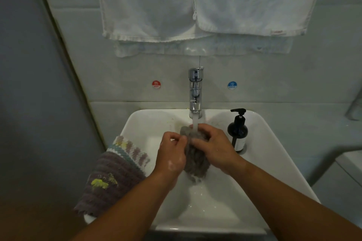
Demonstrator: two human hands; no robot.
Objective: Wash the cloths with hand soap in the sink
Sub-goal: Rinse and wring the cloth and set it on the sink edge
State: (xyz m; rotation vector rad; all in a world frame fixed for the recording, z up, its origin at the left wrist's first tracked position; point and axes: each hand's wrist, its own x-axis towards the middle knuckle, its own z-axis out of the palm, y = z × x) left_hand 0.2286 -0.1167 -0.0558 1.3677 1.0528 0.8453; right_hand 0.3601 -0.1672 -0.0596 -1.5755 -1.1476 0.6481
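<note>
Seemingly midway, a grey cloth [194, 156] is pinched by left hand [172, 154] and right hand [215, 148] under the tap [195, 92], a stained cloth [113, 176] at eight o'clock left unwashed.

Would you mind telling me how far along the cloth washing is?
Done: foam on the left hand suggests soap from the black pump bottle is already applied. In hand: it and the right hand grip the grey knitted cloth under water running from the chrome tap. Left: the striped purple cloth draped on the white sink's rim shows yellow stains, seemingly unwashed.
</note>
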